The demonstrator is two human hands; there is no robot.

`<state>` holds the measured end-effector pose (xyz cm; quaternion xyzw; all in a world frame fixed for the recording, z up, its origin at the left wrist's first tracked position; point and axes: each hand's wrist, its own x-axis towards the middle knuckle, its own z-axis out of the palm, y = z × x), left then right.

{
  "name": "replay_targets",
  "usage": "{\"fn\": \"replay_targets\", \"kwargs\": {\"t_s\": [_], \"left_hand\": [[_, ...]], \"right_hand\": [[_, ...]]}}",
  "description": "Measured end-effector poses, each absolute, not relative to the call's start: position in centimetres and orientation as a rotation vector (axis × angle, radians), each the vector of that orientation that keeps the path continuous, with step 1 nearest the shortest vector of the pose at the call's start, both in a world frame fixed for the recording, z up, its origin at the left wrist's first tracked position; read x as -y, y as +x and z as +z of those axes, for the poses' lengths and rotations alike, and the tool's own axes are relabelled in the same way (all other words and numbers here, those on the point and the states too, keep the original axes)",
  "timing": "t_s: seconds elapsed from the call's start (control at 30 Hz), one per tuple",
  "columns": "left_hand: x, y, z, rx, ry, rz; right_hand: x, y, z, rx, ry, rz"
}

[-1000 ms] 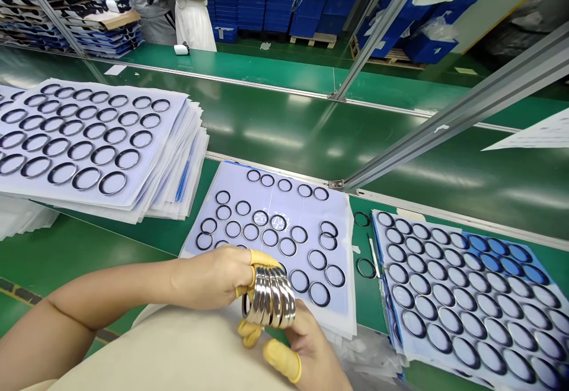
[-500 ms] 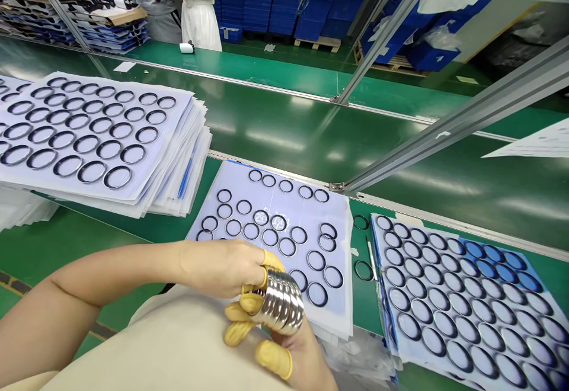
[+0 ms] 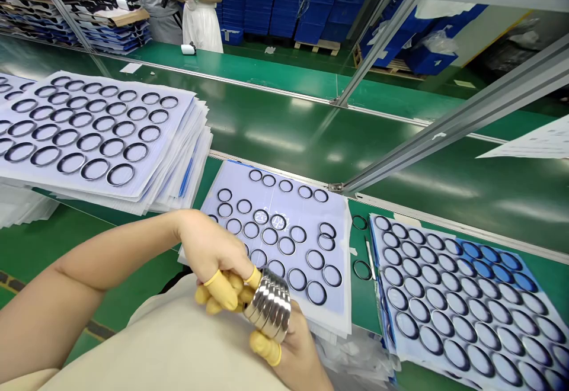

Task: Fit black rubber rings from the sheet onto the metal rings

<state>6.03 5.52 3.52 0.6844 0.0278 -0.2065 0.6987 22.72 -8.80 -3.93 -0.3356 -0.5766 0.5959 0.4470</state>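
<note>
A row of shiny metal rings (image 3: 268, 305) is held on its side at my waist. My right hand (image 3: 299, 343) grips the rings from the right and below, its yellow-cotted thumb against their lower edge. From the left, my left hand (image 3: 217, 255) bends down with curled fingers in yellow finger cots, its fingertips closed on the left end of the row. Some fingers of both hands overlap there and are partly hidden. Just beyond my hands, a white sheet (image 3: 302, 207) on a stack carries several loose, dark-edged rings (image 3: 287, 246).
At the left stands a tall stack of sheets (image 3: 146, 183) covered with rings. Another ring-covered sheet (image 3: 448, 296) lies at right, with a white pen (image 3: 370, 259) beside it. A metal post (image 3: 427, 124) slants across the bench. Two people (image 3: 182, 6) stand beyond.
My left hand has shifted left and turned downward, uncovering more rings on the sheet. The held row of rings has moved slightly left and down with my right hand.
</note>
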Motion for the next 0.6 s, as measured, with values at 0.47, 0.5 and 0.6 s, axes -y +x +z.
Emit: {"fn": "replay_targets", "kwargs": {"t_s": [0.47, 0.5, 0.6], "left_hand": [[-2.1, 6.9, 1.5, 0.06, 1.286, -0.463], [-1.9, 6.9, 1.5, 0.055, 1.315, -0.453], [-1.5, 6.7, 1.4, 0.051, 1.348, -0.413]], "right_hand": [[9.1, 23.2, -3.8, 1.419, -0.837, 1.36], [9.2, 23.3, -3.8, 1.426, -0.819, 1.353], [9.4, 23.7, -4.1, 1.531, -0.828, 1.307]]}}
